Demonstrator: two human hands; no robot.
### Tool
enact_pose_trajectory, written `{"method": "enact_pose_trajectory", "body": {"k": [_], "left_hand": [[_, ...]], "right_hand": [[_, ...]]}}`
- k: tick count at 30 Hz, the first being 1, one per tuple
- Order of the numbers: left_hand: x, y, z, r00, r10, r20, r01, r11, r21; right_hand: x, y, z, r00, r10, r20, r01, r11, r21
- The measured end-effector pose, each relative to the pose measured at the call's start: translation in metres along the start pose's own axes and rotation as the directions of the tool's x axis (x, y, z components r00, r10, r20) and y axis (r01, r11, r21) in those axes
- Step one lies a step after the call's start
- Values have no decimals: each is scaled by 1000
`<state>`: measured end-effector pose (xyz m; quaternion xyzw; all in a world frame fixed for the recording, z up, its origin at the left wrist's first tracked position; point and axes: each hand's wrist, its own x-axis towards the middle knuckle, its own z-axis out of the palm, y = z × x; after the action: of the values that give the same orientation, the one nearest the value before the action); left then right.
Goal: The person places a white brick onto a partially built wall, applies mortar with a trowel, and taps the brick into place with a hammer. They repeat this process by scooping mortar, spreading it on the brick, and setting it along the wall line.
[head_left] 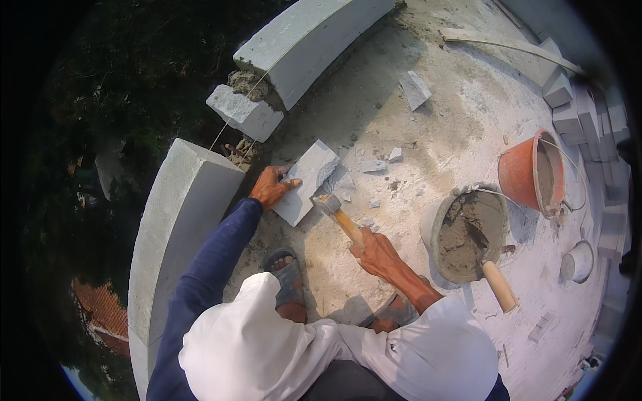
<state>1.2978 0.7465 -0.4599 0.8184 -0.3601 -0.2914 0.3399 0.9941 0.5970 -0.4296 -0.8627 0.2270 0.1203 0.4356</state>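
My left hand [269,188] grips the near left edge of a pale grey lightweight block [309,179], its thumb lying on the face. The block's right edge is rough and broken. In my right hand [380,256] is a hammer [346,222] with a yellowish wooden handle, held by the grip. Its metal head is right beside the block's broken edge; whether they touch I cannot tell. Several chips, among them a small chunk [395,155], lie on the floor beyond the block.
A low block wall [184,200] curves along the left edge with a drop beyond; a taut string crosses its gap by a small block [245,112]. At right stand a mortar bucket [431,230] with a trowel [500,286], an orange bucket [518,175] and stacked blocks [567,119].
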Motion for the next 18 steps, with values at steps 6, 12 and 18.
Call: {"method": "enact_pose_trajectory", "body": {"k": [6,12,18], "left_hand": [[2,2,0,926,-319,202,364,897,-250],[4,-3,-1,947,-287,145,303,947,-103],[7,-10,2,994,-91,66,92,996,-12]], "right_hand": [[-4,-2,-3,999,36,27,-36,999,22],[-4,-17,-8,995,95,35,-98,992,83],[5,-13,-7,995,75,67,-76,997,9]]}}
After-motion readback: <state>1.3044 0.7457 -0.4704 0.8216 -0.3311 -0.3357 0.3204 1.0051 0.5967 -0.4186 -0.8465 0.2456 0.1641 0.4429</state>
